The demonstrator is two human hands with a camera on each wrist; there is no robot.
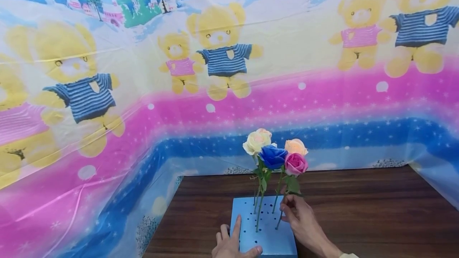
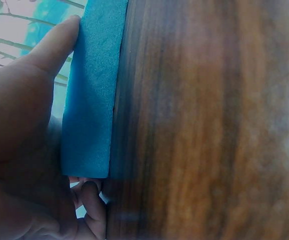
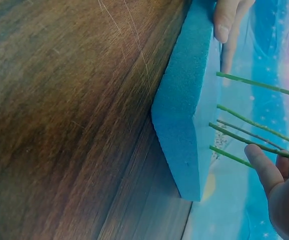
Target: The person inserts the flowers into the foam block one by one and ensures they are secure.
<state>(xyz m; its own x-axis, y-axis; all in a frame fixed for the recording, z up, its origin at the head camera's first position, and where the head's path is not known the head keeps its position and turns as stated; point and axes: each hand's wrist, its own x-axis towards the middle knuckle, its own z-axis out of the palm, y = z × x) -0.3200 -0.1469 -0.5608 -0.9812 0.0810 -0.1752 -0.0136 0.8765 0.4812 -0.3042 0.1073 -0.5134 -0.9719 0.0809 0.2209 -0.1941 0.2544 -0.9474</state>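
Note:
My right hand (image 1: 301, 218) pinches the stem of a pink rose (image 1: 296, 164) between thumb and fingertips. In the right wrist view its thumb (image 3: 262, 165) lies against a green stem (image 3: 229, 132) whose lower end meets the top of a light-blue foam block (image 3: 182, 95). On the block's near left part rests my left hand (image 1: 233, 240), index finger stretched over the top and thumb at the near edge. Bent fingers (image 2: 92, 207) show past the block's side in the left wrist view. A blue rose (image 1: 273, 157), a cream rose (image 1: 257, 141) and a peach rose (image 1: 296, 146) stand upright above the block.
The foam block has rows of small dark holes in its top. It lies on a dark brown wooden table (image 1: 365, 206). Behind and to the left hangs a cloth printed with teddy bears (image 1: 226, 59).

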